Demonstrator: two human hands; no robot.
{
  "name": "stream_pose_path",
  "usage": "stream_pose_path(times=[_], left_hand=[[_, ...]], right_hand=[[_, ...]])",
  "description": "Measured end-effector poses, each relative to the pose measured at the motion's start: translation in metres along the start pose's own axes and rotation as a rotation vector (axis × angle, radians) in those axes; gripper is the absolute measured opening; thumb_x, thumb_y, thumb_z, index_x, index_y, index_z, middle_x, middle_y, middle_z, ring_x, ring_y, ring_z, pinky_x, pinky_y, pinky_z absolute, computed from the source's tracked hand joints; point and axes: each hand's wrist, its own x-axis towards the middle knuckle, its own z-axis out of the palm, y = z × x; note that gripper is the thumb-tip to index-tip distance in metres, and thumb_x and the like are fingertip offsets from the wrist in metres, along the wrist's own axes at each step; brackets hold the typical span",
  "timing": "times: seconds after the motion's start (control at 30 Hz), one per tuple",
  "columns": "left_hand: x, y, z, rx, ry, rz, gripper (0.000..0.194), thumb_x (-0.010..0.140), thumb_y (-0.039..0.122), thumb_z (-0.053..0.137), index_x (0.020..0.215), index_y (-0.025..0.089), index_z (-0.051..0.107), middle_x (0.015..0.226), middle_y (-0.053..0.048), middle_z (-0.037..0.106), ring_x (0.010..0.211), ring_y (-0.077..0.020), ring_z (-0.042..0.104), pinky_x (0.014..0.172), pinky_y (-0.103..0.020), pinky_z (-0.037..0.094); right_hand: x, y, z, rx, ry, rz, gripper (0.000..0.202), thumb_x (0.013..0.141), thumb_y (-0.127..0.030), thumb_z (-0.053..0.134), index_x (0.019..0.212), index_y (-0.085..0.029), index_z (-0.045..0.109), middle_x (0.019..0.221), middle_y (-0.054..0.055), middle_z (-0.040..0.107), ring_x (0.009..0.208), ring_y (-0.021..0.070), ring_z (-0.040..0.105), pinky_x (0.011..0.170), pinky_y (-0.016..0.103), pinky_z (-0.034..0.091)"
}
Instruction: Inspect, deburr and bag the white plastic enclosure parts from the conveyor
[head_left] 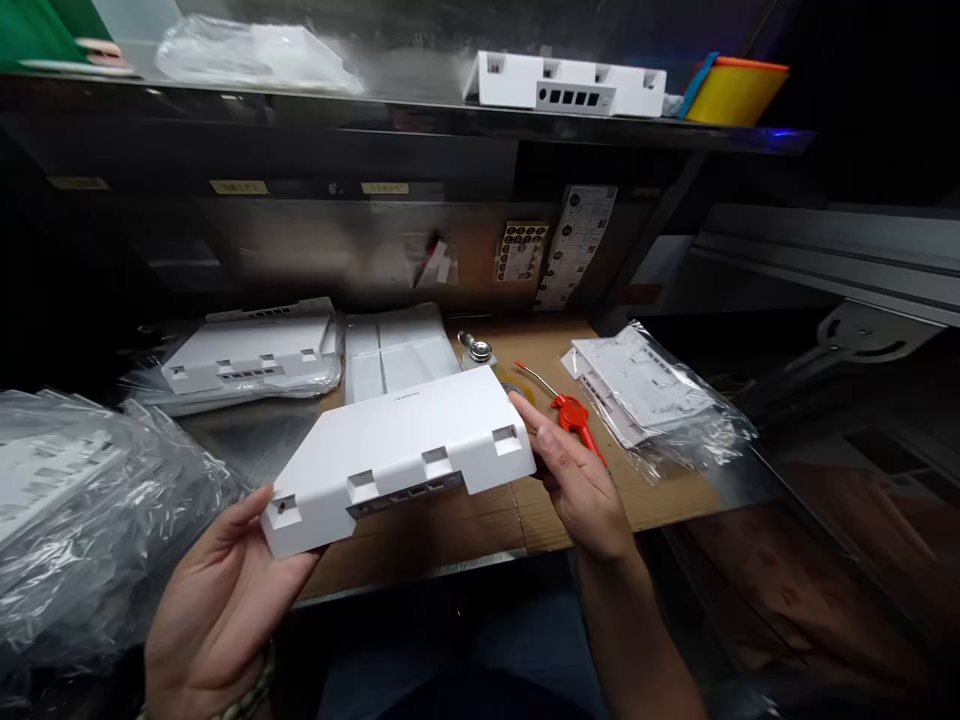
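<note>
One heap of clear plastic bags [161, 540]: piled at the far left, with a white slotted part seen among the film.
Left hand [229, 585]: turned palm up; the left end of a white casing [405, 430] is held, thumb against its corner.
Bagged casing [244, 350]: laid on clear film farther back, beyond the left hand.
White casing: held between both hands above the worktop [671, 500], to the right of the left hand and to the left of the right hand; tilted, its right end higher, its strip of ports faced to the near side.
Round metal piece [480, 351]: set behind the casing.
Right hand [577, 480]: closed about the casing's right end; the fingers beneath are partly hidden.
Red-handled tool [576, 415]: laid just beyond the right hand, slim tip pointed away.
Bagged white parts [652, 385]: placed at the right, well apart from the casing.
</note>
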Motion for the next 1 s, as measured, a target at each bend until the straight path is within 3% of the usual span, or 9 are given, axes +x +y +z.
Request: stream_pose_path(times=[0.17,0.27,0.37,0.47,0.73,0.87,1.0], left_hand=[[0.006,0.017,-0.047,-0.14,-0.188,-0.158,0.088,0.106,0.033,0.05,0.161,0.044,-0.018,0.15,0.001,0.056,0.132,-0.0245,0.057,0.101,-0.04,0.059],[0.014,0.026,-0.072,-0.182,-0.241,-0.199,0.085,0.108,0.037,0.045,0.158,0.049,-0.022,0.151,0.006,0.053,0.134,-0.0236,0.054,0.105,-0.041,0.057],[0.017,0.029,-0.082,-0.181,-0.246,-0.206,0.084,0.107,0.038,0.045,0.157,0.05,-0.021,0.151,0.007,0.052,0.134,-0.0233,0.054,0.105,-0.04,0.057],[0.011,0.024,-0.072,-0.169,-0.219,-0.175,0.085,0.107,0.037,0.046,0.158,0.05,-0.02,0.15,0.006,0.054,0.133,-0.0234,0.056,0.103,-0.04,0.058],[-0.013,0.0,-0.001,-0.091,-0.027,-0.042,0.095,0.102,0.039,0.062,0.167,0.025,-0.007,0.145,-0.015,0.059,0.122,-0.0339,0.064,0.093,-0.043,0.061],[-0.016,-0.004,0.011,-0.047,-0.039,-0.014,0.084,0.107,0.036,0.053,0.167,0.015,-0.002,0.141,-0.022,0.063,0.126,-0.0344,0.063,0.098,-0.048,0.059],[-0.014,-0.009,0.012,-0.029,-0.051,-0.016,0.072,0.109,0.035,0.046,0.166,0.008,0.011,0.139,-0.027,0.063,0.127,-0.0374,0.063,0.096,-0.049,0.062]], right_hand=[[-0.013,-0.002,0.004,0.058,-0.008,0.014,0.055,0.105,-0.054,0.05,0.151,-0.023,0.057,0.131,0.009,0.075,0.124,0.0279,0.07,0.111,0.049,0.053],[-0.015,-0.004,0.005,0.093,-0.033,0.008,0.051,0.107,-0.05,0.05,0.15,-0.024,0.058,0.132,0.008,0.075,0.126,0.0272,0.069,0.113,0.048,0.052],[-0.017,-0.007,0.006,0.085,-0.042,0.024,0.052,0.107,-0.05,0.049,0.151,-0.024,0.057,0.132,0.008,0.075,0.128,0.0271,0.068,0.116,0.049,0.049],[-0.016,-0.006,0.006,0.077,-0.03,0.031,0.053,0.106,-0.05,0.049,0.151,-0.022,0.057,0.133,0.009,0.074,0.13,0.0273,0.066,0.118,0.048,0.048],[-0.006,0.016,-0.002,0.155,0.01,0.051,0.045,0.103,-0.048,0.058,0.142,-0.025,0.067,0.137,0.007,0.072,0.13,0.0272,0.067,0.117,0.047,0.049],[-0.001,0.025,-0.005,0.176,0.059,0.094,0.04,0.099,-0.048,0.066,0.133,-0.028,0.073,0.147,0.004,0.066,0.139,0.0283,0.06,0.117,0.043,0.05],[0.003,0.032,-0.008,0.167,0.103,0.132,0.041,0.094,-0.048,0.073,0.131,-0.031,0.074,0.145,0.004,0.067,0.139,0.0315,0.059,0.116,0.047,0.051]])
